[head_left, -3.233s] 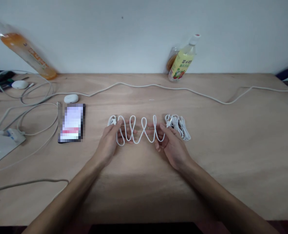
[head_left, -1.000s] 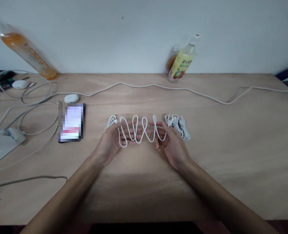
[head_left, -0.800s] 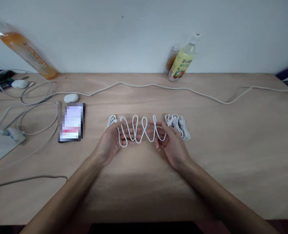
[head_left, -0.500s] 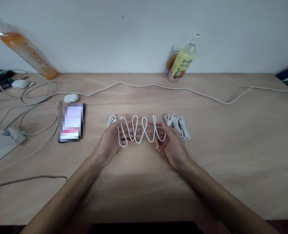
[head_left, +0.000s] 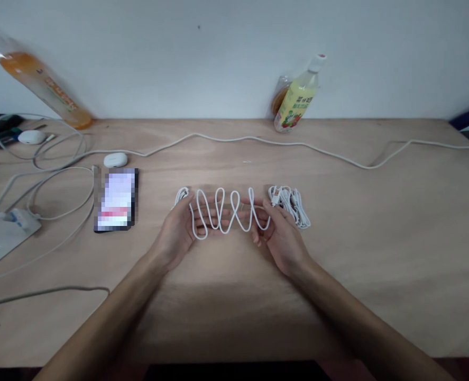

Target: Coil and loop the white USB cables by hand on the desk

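Observation:
A white USB cable (head_left: 235,211) stretches in loose wavy loops between my two hands, above the wooden table. My left hand (head_left: 181,227) pinches its left end with thumb and index finger, the other fingers extended behind the loops. At the other end, my right hand (head_left: 282,230) grips the cable near its USB plug (head_left: 275,199), thumb on top and fingers curled beneath. Just behind the left hand lies a small coiled white cable (head_left: 182,194), partly hidden. Beside the right hand rests a bundle of coiled white cables (head_left: 297,209).
A phone (head_left: 117,200) lies to the left, near a white earbud case (head_left: 116,160). Tangled cables and a power strip (head_left: 8,241) occupy the left side. One long white cord (head_left: 266,141) crosses the table. An orange bottle (head_left: 44,84) and a yellow bottle (head_left: 300,98) lean on the wall.

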Demonstrator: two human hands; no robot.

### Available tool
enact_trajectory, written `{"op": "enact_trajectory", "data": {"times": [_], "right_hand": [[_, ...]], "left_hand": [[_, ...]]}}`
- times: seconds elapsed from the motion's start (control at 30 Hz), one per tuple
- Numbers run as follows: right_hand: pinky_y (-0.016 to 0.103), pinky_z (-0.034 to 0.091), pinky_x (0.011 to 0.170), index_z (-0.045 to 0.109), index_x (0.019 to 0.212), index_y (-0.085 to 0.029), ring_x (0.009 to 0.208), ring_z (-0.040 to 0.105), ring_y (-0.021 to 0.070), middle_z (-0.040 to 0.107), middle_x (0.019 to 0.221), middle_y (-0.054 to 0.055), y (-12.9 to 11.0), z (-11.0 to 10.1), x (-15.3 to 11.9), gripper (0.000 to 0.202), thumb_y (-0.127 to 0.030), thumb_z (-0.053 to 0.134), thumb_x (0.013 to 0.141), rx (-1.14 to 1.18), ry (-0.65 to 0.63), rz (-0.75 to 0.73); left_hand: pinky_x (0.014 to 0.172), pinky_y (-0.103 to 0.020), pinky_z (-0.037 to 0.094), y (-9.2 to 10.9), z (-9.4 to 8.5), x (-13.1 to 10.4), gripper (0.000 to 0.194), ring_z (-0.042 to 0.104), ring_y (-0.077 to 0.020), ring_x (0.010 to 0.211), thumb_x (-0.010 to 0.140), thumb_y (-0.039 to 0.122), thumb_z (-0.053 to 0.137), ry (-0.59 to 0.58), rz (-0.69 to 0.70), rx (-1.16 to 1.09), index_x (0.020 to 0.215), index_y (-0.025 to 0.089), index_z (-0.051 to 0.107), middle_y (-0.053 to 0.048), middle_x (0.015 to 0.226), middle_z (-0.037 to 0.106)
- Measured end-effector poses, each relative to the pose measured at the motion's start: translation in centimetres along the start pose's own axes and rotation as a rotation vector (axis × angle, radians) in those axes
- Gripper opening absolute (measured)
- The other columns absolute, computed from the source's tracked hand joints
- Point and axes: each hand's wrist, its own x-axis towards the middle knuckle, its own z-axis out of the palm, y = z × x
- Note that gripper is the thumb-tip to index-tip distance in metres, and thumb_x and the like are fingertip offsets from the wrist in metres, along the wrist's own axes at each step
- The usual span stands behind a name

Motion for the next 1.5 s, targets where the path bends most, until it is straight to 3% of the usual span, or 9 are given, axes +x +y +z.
{"op": "enact_trajectory", "data": {"times": [0.17, 0.43, 0.77, 0.93, 1.2, 1.5], "right_hand": [[0.025, 0.035, 0.041, 0.085, 0.097, -0.021, 0.045, 0.049, 0.0118, 0.073, 0.068, 0.001, 0.2, -0.2, 0.1, 0.044, -0.063, 0.084, 0.084, 0.009, -0.002, -0.002], [0.024, 0.036, 0.042, 0.085, 0.097, -0.022, 0.046, 0.05, 0.011, 0.078, 0.073, 0.002, 0.2, -0.2, 0.1, 0.043, -0.063, 0.083, 0.085, 0.008, -0.016, 0.002], [0.027, 0.037, 0.044, 0.084, 0.103, -0.021, 0.048, 0.051, 0.0126, 0.083, 0.084, 0.007, 0.4, -0.6, 0.1, 0.041, -0.059, 0.074, 0.094, -0.037, -0.026, 0.001], [0.027, 0.038, 0.044, 0.084, 0.103, -0.022, 0.048, 0.052, 0.0132, 0.077, 0.075, 0.004, 0.4, -0.6, 0.1, 0.039, -0.059, 0.075, 0.094, -0.02, -0.013, -0.004], [0.026, 0.035, 0.043, 0.084, 0.1, -0.021, 0.047, 0.05, 0.0122, 0.08, 0.077, 0.004, 0.2, -0.3, 0.1, 0.045, -0.063, 0.081, 0.087, -0.018, -0.007, 0.002], [0.026, 0.036, 0.042, 0.084, 0.102, -0.021, 0.047, 0.05, 0.0125, 0.079, 0.075, 0.004, 0.3, -0.3, 0.1, 0.041, -0.06, 0.08, 0.089, -0.009, 0.0, 0.004]], "left_hand": [[0.085, -0.048, 0.068, 0.1, -0.2, 0.1, 0.065, 0.084, -0.0352, 0.095, 0.115, 0.049, 0.028, -0.021, -0.005, -0.029, 0.146, 0.007, 0.066, -0.025, 0.117, 0.083], [0.095, -0.055, 0.064, -0.3, -1.5, 0.7, 0.086, 0.082, -0.0406, 0.104, 0.111, 0.066, 0.019, -0.178, 0.002, -0.11, 0.155, 0.004, 0.059, -0.03, 0.123, 0.081], [0.094, -0.054, 0.063, -0.2, -0.9, 0.6, 0.094, 0.081, -0.0408, 0.105, 0.11, 0.067, 0.006, -0.135, 0.004, -0.086, 0.157, 0.003, 0.057, -0.031, 0.121, 0.081], [0.094, -0.053, 0.063, 0.0, -0.7, 0.6, 0.095, 0.081, -0.0404, 0.106, 0.11, 0.064, 0.001, -0.093, -0.004, -0.077, 0.158, 0.002, 0.056, -0.03, 0.12, 0.081], [0.093, -0.054, 0.063, -0.1, -0.8, 0.5, 0.095, 0.081, -0.0406, 0.104, 0.11, 0.065, 0.003, -0.104, 0.001, -0.09, 0.156, 0.002, 0.058, -0.031, 0.119, 0.081], [0.092, -0.054, 0.064, -0.4, -1.4, 0.7, 0.094, 0.081, -0.0402, 0.101, 0.109, 0.07, 0.01, -0.157, 0.002, -0.107, 0.154, 0.005, 0.062, -0.03, 0.119, 0.081]]}}
